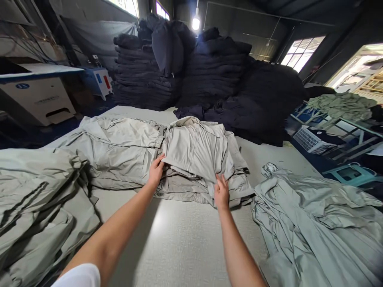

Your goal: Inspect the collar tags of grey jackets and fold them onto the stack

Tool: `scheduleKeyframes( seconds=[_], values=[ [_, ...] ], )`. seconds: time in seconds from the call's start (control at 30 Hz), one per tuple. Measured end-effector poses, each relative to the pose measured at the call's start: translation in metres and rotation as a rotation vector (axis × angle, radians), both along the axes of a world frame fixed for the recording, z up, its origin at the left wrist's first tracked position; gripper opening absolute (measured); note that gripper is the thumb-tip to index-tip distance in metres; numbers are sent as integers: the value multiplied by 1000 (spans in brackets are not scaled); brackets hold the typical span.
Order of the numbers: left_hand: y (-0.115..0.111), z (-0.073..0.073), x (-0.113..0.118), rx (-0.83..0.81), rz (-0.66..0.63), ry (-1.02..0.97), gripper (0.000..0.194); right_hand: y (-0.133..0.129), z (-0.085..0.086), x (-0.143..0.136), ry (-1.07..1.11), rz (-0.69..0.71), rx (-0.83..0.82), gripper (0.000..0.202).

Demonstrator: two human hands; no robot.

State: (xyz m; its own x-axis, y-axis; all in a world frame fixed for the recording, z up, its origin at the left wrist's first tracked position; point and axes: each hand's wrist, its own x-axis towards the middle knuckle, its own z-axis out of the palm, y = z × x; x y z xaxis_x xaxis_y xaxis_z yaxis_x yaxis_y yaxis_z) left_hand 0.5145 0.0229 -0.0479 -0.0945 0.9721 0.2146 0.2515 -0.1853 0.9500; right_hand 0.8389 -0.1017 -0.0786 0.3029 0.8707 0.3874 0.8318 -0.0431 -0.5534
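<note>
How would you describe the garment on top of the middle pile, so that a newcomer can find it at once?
Start at the dark stacks at the back, then come down to the pale table before them. There, the light grey garment tops the middle pile. It alone has the left grip and right grip at its near edge.

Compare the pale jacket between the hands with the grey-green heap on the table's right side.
The jacket is pale beige-grey; the heap is greener.
The jacket is spread fairly flat atop other garments; the heap lies rumpled on the table.
The left hand and right hand touch the jacket; neither touches the heap.
Both are light-coloured, creased fabric.
</note>
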Motion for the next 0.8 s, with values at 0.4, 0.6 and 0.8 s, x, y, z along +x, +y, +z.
scheduleKeyframes(
  seconds=[0.4, 0.6, 0.8],
  values=[
    [-205, -68, -101, 99, -135, 318, 30, -217, -79, -48, 81, 117, -72, 52],
    [-304, -52, -131, 131, -286, 515, 30, -298, -69, -62, 146, -62, -87, 50],
    [-435, -37, -179, 65, -640, 677, 32, -365, -29, -70, 296, -54, -254, 47]
  ],
)
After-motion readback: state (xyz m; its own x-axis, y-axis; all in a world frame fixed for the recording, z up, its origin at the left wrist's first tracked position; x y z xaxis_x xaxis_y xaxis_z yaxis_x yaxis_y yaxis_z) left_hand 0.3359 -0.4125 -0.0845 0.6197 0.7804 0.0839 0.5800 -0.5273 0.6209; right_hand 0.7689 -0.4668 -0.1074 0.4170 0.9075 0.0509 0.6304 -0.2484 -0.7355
